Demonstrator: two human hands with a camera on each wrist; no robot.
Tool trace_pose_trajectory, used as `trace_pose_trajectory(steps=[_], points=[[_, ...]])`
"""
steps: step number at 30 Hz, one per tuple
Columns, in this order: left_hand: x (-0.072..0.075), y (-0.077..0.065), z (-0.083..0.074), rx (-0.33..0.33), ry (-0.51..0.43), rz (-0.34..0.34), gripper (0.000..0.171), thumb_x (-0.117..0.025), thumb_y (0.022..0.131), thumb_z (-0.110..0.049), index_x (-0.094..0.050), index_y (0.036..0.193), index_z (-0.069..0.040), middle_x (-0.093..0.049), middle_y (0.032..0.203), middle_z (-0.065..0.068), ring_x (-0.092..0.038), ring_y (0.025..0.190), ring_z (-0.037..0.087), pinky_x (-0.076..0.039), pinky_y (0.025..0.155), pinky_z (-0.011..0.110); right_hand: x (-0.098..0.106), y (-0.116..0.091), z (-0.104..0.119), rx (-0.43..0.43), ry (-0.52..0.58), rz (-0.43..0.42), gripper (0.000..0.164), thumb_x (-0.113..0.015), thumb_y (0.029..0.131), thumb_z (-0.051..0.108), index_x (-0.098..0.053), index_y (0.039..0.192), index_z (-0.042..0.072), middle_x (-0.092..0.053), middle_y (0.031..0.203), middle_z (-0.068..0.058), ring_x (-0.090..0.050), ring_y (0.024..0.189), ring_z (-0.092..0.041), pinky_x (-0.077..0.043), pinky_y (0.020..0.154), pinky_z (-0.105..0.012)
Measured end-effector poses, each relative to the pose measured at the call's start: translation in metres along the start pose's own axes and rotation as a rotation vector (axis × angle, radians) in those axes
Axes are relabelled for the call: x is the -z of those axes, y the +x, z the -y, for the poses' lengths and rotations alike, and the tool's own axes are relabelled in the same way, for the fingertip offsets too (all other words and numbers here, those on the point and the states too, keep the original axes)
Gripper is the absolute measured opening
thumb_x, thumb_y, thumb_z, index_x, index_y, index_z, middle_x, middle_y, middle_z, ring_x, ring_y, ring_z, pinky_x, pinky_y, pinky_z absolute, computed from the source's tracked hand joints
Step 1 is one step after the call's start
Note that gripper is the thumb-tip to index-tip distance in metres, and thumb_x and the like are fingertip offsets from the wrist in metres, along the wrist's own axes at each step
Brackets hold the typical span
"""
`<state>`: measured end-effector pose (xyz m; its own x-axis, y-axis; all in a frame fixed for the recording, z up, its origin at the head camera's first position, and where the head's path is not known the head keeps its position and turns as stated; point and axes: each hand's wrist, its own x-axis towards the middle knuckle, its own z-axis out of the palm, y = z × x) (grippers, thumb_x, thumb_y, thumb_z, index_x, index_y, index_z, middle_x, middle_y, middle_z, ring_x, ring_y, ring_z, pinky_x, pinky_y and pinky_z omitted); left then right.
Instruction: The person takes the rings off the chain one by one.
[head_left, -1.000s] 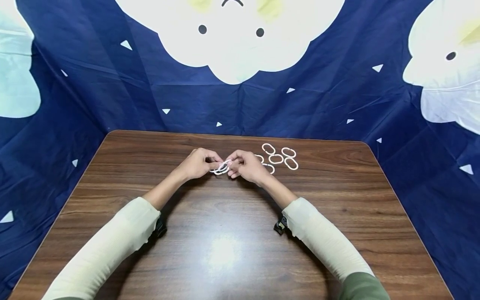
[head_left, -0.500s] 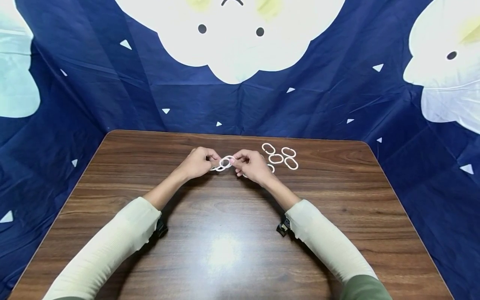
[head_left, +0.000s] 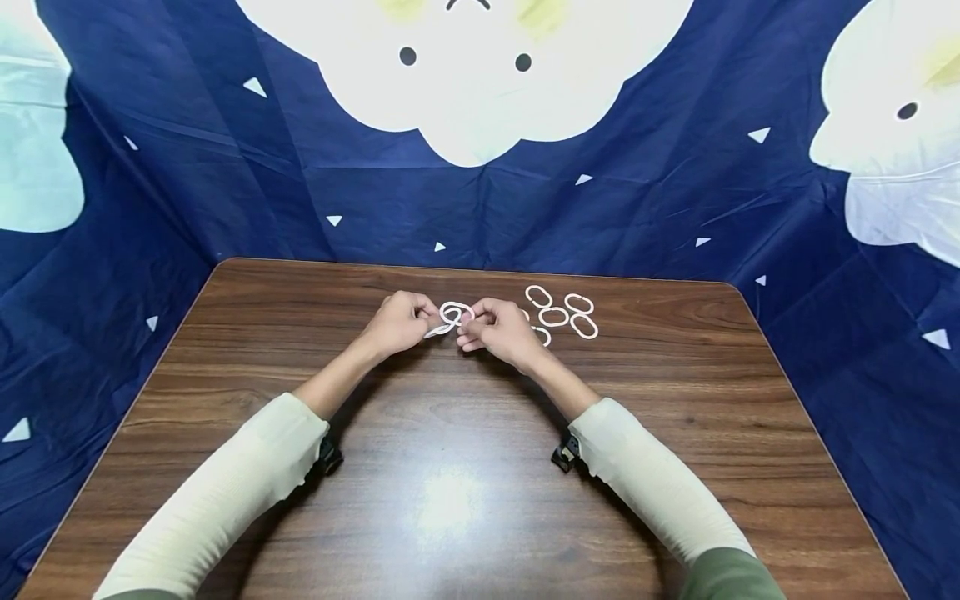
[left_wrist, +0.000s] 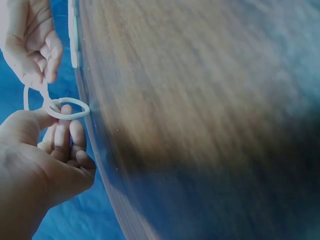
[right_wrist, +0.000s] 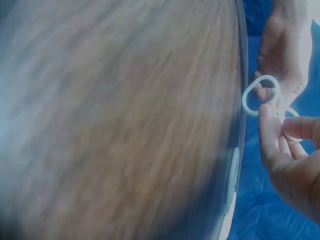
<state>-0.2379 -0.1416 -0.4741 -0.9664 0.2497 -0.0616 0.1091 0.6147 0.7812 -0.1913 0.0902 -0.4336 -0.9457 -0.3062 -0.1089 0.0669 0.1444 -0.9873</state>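
Near the table's far edge, my left hand (head_left: 401, 323) pinches a thin white oval chain link (head_left: 438, 332) between thumb and forefinger. My right hand (head_left: 497, 332) pinches another white link (head_left: 457, 303) at its right end, and this one crosses the first between the hands. In the left wrist view, a link (left_wrist: 67, 118) sticks out flat from the left thumb and fingertips, and the right fingers hold one just above it. From the right wrist, a link (right_wrist: 262, 77) shows looped in front of the left fingers. The fingertips partly cover where the links cross.
Several loose white links (head_left: 553, 326) lie on the brown wooden table (head_left: 450, 417), just right of my right hand, which partly hides the nearest ones. Behind the table's far edge hangs a dark blue cloth (head_left: 480, 217) with white cloud shapes.
The held links, first bunched low between my hands, now stand spread farther back and cross each other. My right hand shifted right, then slightly back left; the left hand stayed nearly in place.
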Motion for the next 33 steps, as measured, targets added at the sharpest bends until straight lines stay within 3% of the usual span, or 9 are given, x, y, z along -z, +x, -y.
trace_pose_trajectory(steps=[3, 7, 8, 11, 15, 19, 21, 26, 33], points=[[-0.001, -0.002, -0.003, 0.022, 0.014, -0.017, 0.017, -0.074, 0.097, -0.024, -0.085, 0.105, -0.014, -0.083, 0.094, 0.000, -0.071, 0.087, 0.017, -0.056, 0.079, 0.031, -0.003, 0.003, 0.000, -0.014, 0.073, -0.008, 0.008, -0.064, 0.106, -0.009, -0.066, 0.113, -0.012, -0.080, 0.100, -0.029, -0.081, 0.076, -0.014, -0.071, 0.080, -0.032], [0.007, -0.026, -0.039, 0.037, 0.015, -0.021, 0.024, -0.068, 0.099, -0.017, -0.082, 0.112, -0.004, -0.082, 0.100, 0.010, -0.070, 0.092, 0.021, -0.054, 0.086, 0.034, -0.005, 0.004, -0.001, -0.023, 0.129, -0.018, 0.008, -0.063, 0.106, -0.011, -0.066, 0.113, -0.012, -0.079, 0.108, -0.035, -0.082, 0.078, -0.014, -0.070, 0.083, -0.032], [0.007, -0.025, -0.038, 0.028, 0.014, -0.025, 0.023, -0.068, 0.099, -0.017, -0.082, 0.111, -0.004, -0.082, 0.098, 0.008, -0.069, 0.090, 0.020, -0.053, 0.084, 0.033, -0.005, 0.004, -0.001, -0.022, 0.138, -0.020, 0.008, -0.063, 0.106, -0.011, -0.066, 0.114, -0.012, -0.080, 0.109, -0.034, -0.082, 0.079, -0.014, -0.070, 0.084, -0.032], [0.003, -0.013, -0.021, 0.007, 0.002, -0.018, 0.021, -0.068, 0.095, -0.014, -0.082, 0.107, -0.004, -0.079, 0.091, 0.006, -0.068, 0.084, 0.019, -0.053, 0.078, 0.032, -0.007, 0.003, -0.001, -0.011, 0.147, -0.029, 0.008, -0.063, 0.105, -0.012, -0.067, 0.113, -0.013, -0.082, 0.104, -0.023, -0.081, 0.082, -0.012, -0.070, 0.086, -0.031], [-0.006, 0.011, 0.013, 0.012, 0.009, 0.000, 0.015, -0.071, 0.092, -0.016, -0.082, 0.102, -0.012, -0.076, 0.086, 0.000, -0.067, 0.079, 0.017, -0.053, 0.071, 0.031, -0.008, 0.004, -0.001, -0.005, 0.171, -0.051, 0.006, -0.065, 0.105, -0.012, -0.068, 0.110, -0.010, -0.081, 0.101, -0.013, -0.079, 0.083, -0.010, -0.069, 0.085, -0.028], [-0.008, 0.017, 0.025, 0.041, 0.005, 0.003, 0.010, -0.075, 0.095, -0.023, -0.082, 0.100, -0.017, -0.078, 0.087, -0.002, -0.068, 0.080, 0.017, -0.053, 0.070, 0.032, -0.008, 0.004, 0.002, -0.001, 0.208, -0.085, 0.007, -0.066, 0.105, -0.012, -0.068, 0.110, -0.009, -0.083, 0.105, -0.022, -0.081, 0.086, -0.010, -0.069, 0.084, -0.027], [-0.005, 0.010, 0.017, 0.053, -0.007, 0.001, 0.012, -0.075, 0.097, -0.025, -0.082, 0.100, -0.015, -0.078, 0.087, -0.001, -0.067, 0.078, 0.017, -0.050, 0.070, 0.033, -0.007, 0.004, 0.004, 0.002, 0.206, -0.094, 0.008, -0.066, 0.105, -0.012, -0.068, 0.112, -0.010, -0.083, 0.108, -0.027, -0.082, 0.088, -0.010, -0.069, 0.083, -0.026], [0.005, -0.017, -0.020, 0.079, -0.043, -0.013, 0.016, -0.071, 0.101, -0.021, -0.081, 0.104, -0.009, -0.079, 0.091, 0.004, -0.064, 0.081, 0.020, -0.050, 0.077, 0.037, -0.006, 0.003, 0.005, -0.016, 0.189, -0.101, 0.010, -0.066, 0.106, -0.011, -0.066, 0.115, -0.012, -0.082, 0.110, -0.029, -0.080, 0.087, -0.009, -0.069, 0.082, -0.024], [0.009, -0.020, -0.023, 0.067, -0.035, -0.041, 0.016, -0.072, 0.103, -0.021, -0.081, 0.106, -0.008, -0.078, 0.092, 0.003, -0.061, 0.082, 0.016, -0.047, 0.078, 0.033, -0.001, 0.004, 0.002, -0.063, 0.175, -0.072, 0.007, -0.066, 0.108, -0.007, -0.067, 0.115, -0.008, -0.078, 0.118, -0.038, -0.082, 0.082, -0.014, -0.070, 0.086, -0.032]])
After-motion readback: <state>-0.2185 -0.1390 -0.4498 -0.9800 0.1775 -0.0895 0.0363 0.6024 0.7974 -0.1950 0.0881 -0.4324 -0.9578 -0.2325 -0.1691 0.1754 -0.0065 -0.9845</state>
